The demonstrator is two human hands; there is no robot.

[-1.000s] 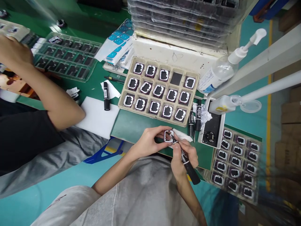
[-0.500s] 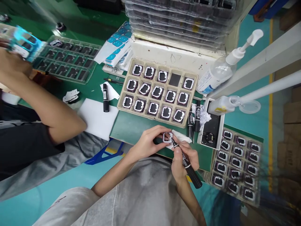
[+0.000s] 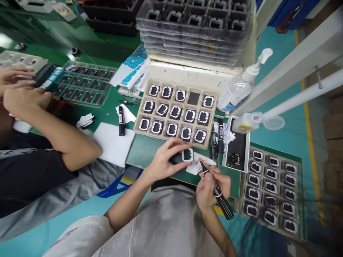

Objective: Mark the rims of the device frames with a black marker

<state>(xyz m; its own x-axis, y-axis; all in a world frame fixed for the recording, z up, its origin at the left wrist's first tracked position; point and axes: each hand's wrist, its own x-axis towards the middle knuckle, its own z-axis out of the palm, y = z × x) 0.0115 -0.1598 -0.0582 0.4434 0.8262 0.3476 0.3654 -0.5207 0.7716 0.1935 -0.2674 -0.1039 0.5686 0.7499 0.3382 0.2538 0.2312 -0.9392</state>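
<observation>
Between thumb and fingers, my left hand (image 3: 166, 159) pinches a small rounded-square frame (image 3: 187, 155), white-rimmed with an open middle, just above the green table. My right hand (image 3: 212, 187) grips a black marker pen (image 3: 220, 197), its tip pointing up and left, a little apart from the frame. Under and beside the two hands lies a crumpled white tissue (image 3: 198, 163). Just beyond stands a beige tray (image 3: 171, 138) whose compartments hold several similar frames; one compartment in the back row shows only its dark bottom.
Two more markers (image 3: 220, 135), a pump bottle (image 3: 235, 91) and a white-edged box (image 3: 248, 153) stand to the right. Another filled tray (image 3: 264, 185) lies at far right. Stacked clear trays (image 3: 193, 34) rise behind. At left, a co-worker's arm (image 3: 66, 134) is beside a white foam sheet (image 3: 114, 142).
The marker tip has come away from the frame, down and right. My left hand has lifted and turned the frame slightly. The co-worker's hands have moved, and the camera view has shifted.
</observation>
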